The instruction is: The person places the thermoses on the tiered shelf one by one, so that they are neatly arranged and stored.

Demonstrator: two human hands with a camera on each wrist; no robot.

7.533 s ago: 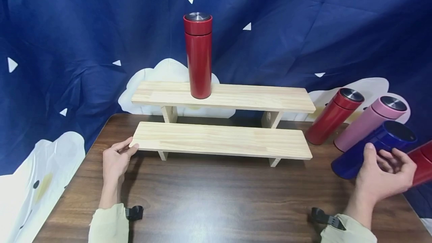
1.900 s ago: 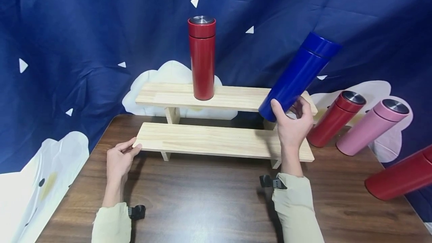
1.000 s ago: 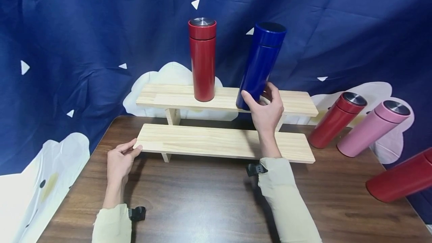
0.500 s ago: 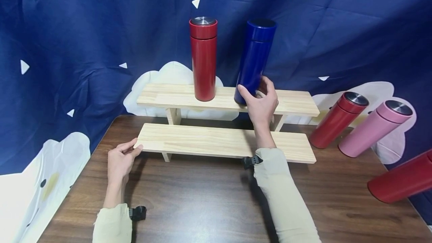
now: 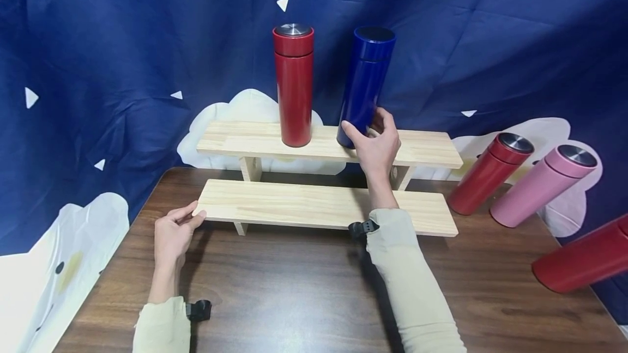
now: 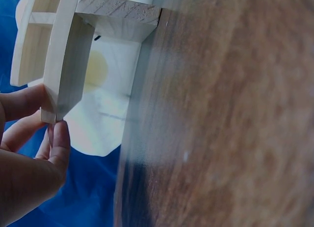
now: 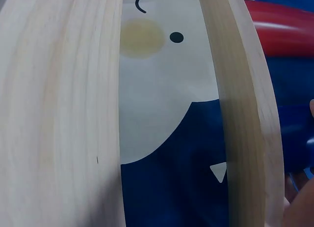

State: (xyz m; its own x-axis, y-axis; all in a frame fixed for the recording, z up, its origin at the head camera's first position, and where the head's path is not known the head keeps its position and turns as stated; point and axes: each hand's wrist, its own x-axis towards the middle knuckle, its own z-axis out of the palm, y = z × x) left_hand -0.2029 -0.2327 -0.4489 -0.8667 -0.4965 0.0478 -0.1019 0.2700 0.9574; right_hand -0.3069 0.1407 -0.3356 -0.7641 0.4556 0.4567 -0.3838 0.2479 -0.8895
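My right hand [image 5: 379, 143] grips a blue thermos bottle [image 5: 365, 83] near its base. The bottle stands almost upright on the upper board of a two-tier wooden shelf [image 5: 324, 203], leaning slightly right in the head view; whether its base lies fully flat I cannot tell. To its left, apart from it, a red thermos bottle [image 5: 295, 91] stands on the same board. At the shelf's left end my left hand [image 5: 173, 233] pinches the corner of the lower board [image 6: 54, 97] between thumb and fingers. In the right wrist view, only part of the blue bottle [image 7: 297, 138] shows at the right edge.
Right of the shelf stand another red bottle [image 5: 490, 173] and a pink bottle [image 5: 543, 185] on the brown wooden table [image 5: 294, 287]. A further red bottle [image 5: 584, 257] is cut off at the right edge. A blue patterned cloth [image 5: 147, 26] hangs behind.
My right hand has carried the blue bottle from the table's right side leftward to the upper board, and it has become more upright. The left hand keeps its pinch on the lower board.
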